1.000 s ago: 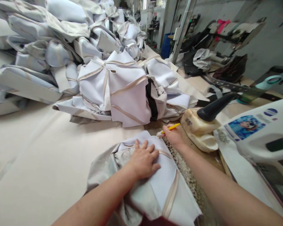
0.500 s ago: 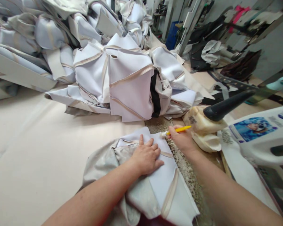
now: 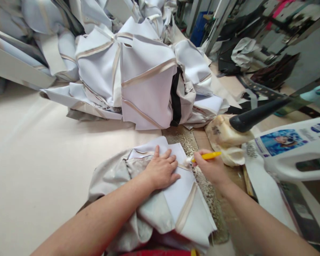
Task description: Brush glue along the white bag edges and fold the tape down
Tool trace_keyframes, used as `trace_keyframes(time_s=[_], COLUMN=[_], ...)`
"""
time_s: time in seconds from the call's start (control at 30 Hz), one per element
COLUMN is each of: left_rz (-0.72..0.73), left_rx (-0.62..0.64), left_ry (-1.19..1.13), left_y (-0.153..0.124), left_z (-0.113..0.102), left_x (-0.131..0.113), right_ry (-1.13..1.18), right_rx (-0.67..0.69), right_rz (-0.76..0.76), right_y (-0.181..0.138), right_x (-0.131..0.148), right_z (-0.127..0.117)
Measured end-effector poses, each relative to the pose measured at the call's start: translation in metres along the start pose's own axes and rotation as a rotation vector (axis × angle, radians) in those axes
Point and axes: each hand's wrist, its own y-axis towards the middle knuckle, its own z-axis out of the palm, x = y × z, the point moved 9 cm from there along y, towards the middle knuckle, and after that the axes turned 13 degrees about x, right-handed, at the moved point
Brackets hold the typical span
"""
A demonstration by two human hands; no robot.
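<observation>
A white fabric piece (image 3: pixel 177 199) with beige tape strips lies before me, joined to crumpled grey cloth (image 3: pixel 109 177). My left hand (image 3: pixel 162 169) rests flat on it, fingers spread. In my right hand (image 3: pixel 206 167) is a brush with a yellow handle (image 3: pixel 210 155). Its whitish bristle end touches the right edge of the fabric piece, beside a tape strip. Under that edge runs a board (image 3: pixel 209 199) crusted with speckled residue.
White sewn pieces (image 3: pixel 148 85) are heaped beyond my hands, with more piled at the left back. To the right stand a cut-down yellowish container (image 3: pixel 224 133) with a black handle (image 3: pixel 258 115) and a white labelled jug (image 3: pixel 288 156). Pale sheeting (image 3: pixel 42 170) covers the left side.
The brush in my right hand has moved down along the fabric edge, toward me, from near the top corner to the tape strip. My left hand stays pressed on the fabric.
</observation>
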Motion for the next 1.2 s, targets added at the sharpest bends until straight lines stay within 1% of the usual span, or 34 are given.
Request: trace_keyframes(time_s=[0.1,0.13,0.23,0.27,0.33,0.37,0.4,0.5,0.53,0.6,0.67,0.73,0.8,0.87,0.93,1.0,1.1,1.2], left_rz=[-0.002,-0.001,0.002,0.002,-0.002,-0.003,-0.003,-0.005,-0.006,-0.010,-0.011,-0.013,-0.017,-0.018,-0.015,-0.010,-0.005,-0.006], left_rx=[0.001,0.002,-0.002,-0.002,0.000,0.002,0.004,0.006,0.007,0.006,0.004,0.000,-0.002,-0.005,-0.009,-0.018,-0.026,-0.024], left_ry=[0.020,0.025,0.030,0.031,0.032,0.032,0.031,0.019,0.013,0.005,0.005,0.012,0.021,0.025,0.027,0.032,0.044,0.052], left_y=[-0.001,-0.002,-0.002,-0.002,-0.002,-0.002,-0.002,-0.002,-0.002,-0.002,-0.002,-0.001,-0.001,-0.001,-0.001,-0.001,-0.001,-0.001], left_z=[0.002,0.002,0.003,0.003,0.003,0.003,0.003,0.002,0.002,0.003,0.003,0.003,0.004,0.005,0.006,0.007,0.008,0.008], left_x=[0.000,0.000,0.000,0.000,0.000,0.000,0.000,-0.001,-0.001,0.000,-0.001,-0.001,-0.001,-0.001,-0.001,-0.001,-0.001,-0.002], right_ry=[-0.007,-0.036,-0.155,-0.175,-0.175,-0.167,-0.165,-0.195,-0.194,-0.168,-0.156,-0.166,-0.127,-0.038,0.026,0.039,0.001,0.001], right_rx=[0.047,0.050,0.001,0.026,0.138,0.168,0.163,0.041,0.039,0.092,0.088,0.004,-0.071,-0.057,-0.012,0.022,0.025,-0.042], right_rz=[-0.057,-0.059,-0.093,-0.116,-0.148,-0.145,-0.129,-0.092,-0.106,-0.124,-0.100,-0.065,-0.069,-0.083,-0.050,0.033,0.160,0.178], right_y=[0.012,0.010,-0.010,-0.015,-0.021,-0.022,-0.022,-0.021,-0.022,-0.022,-0.023,-0.021,-0.016,-0.012,-0.014,-0.026,-0.054,-0.069], right_x=[0.000,-0.002,-0.001,0.001,0.004,0.003,0.001,-0.004,-0.003,-0.002,-0.003,-0.005,-0.005,-0.005,-0.011,-0.022,-0.037,-0.038], right_z=[0.009,0.008,-0.004,-0.005,0.000,0.001,0.000,-0.011,-0.011,-0.006,-0.006,-0.012,-0.014,-0.008,0.000,0.002,-0.005,-0.017])
